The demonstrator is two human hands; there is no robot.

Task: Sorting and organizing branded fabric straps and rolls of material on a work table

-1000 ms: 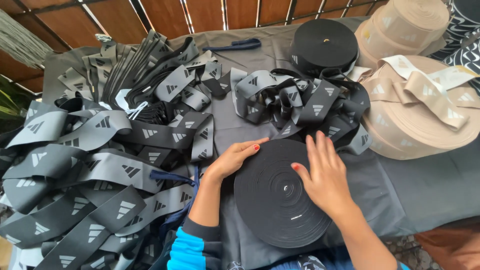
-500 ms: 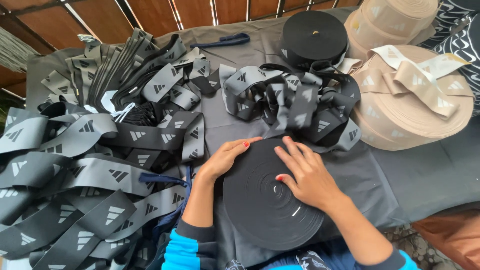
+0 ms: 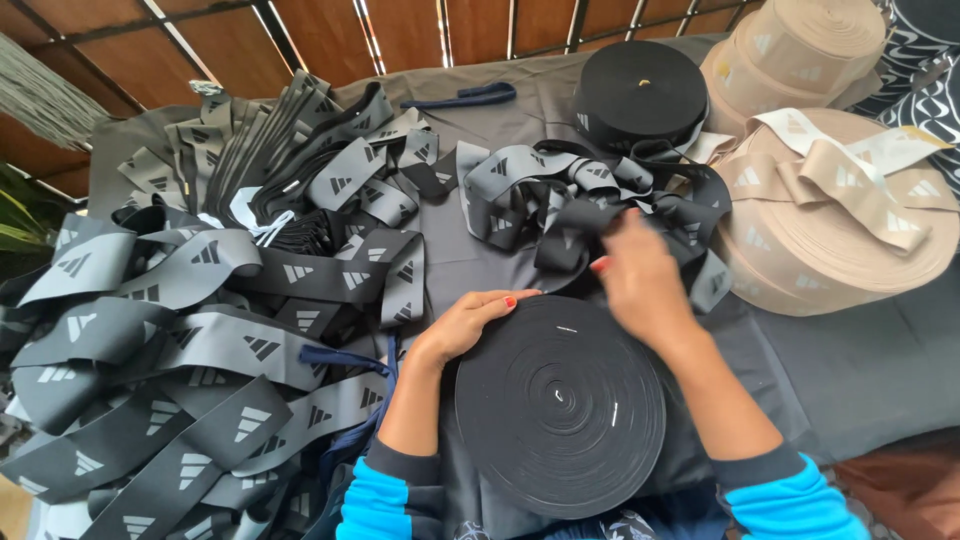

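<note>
A large flat roll of black elastic band (image 3: 560, 410) lies on the grey cloth right in front of me. My left hand (image 3: 465, 325) rests flat on the roll's upper left rim, fingers laid along it. My right hand (image 3: 640, 280) is raised off the roll and blurred. Its fingertips are at the near edge of a tangled heap of grey and black printed band (image 3: 540, 190). Whether it grips a strip I cannot tell.
Many cut grey and black strips (image 3: 200, 330) are heaped on the left. A second black roll (image 3: 640, 90) stands at the back, with two beige rolls (image 3: 850, 230) at the right. A dark blue strap (image 3: 465, 97) lies at the far edge. Bare grey cloth (image 3: 860, 370) shows at the right.
My right hand has lifted off the black roll and moved forward to the tangled heap. My left hand stays on the roll's rim.
</note>
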